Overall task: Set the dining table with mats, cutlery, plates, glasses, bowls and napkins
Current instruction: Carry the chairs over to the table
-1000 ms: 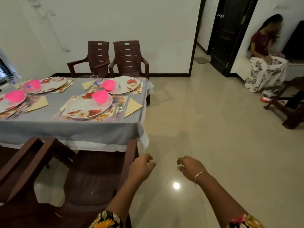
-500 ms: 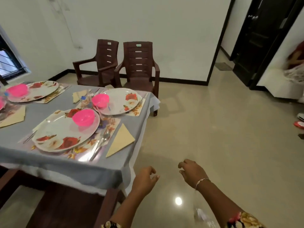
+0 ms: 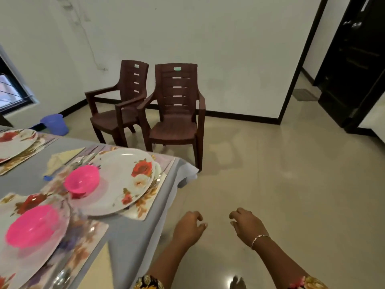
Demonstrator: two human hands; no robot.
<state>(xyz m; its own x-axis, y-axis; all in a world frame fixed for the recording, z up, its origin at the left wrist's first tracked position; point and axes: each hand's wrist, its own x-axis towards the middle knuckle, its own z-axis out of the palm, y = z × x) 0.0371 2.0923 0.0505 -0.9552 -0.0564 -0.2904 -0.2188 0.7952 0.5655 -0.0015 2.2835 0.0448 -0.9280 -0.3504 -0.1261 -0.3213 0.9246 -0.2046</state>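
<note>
Floral white round plates [image 3: 123,182], pink plastic bowls [image 3: 82,180]: on grey-clothed bench [image 3: 133,236], nine o'clock. Left hand [image 3: 188,228], right hand [image 3: 248,226]: six o'clock, fingers [image 3: 235,211] loosely curled, empty. Setting seems complete; next, likely inspection.

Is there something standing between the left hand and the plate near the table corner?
Nothing visible does. The left hand hangs empty over the floor. Between it and the plate lie only the bare grey tablecloth and the edge of the mat. The pink bowl sits on the plate's far side.
</note>
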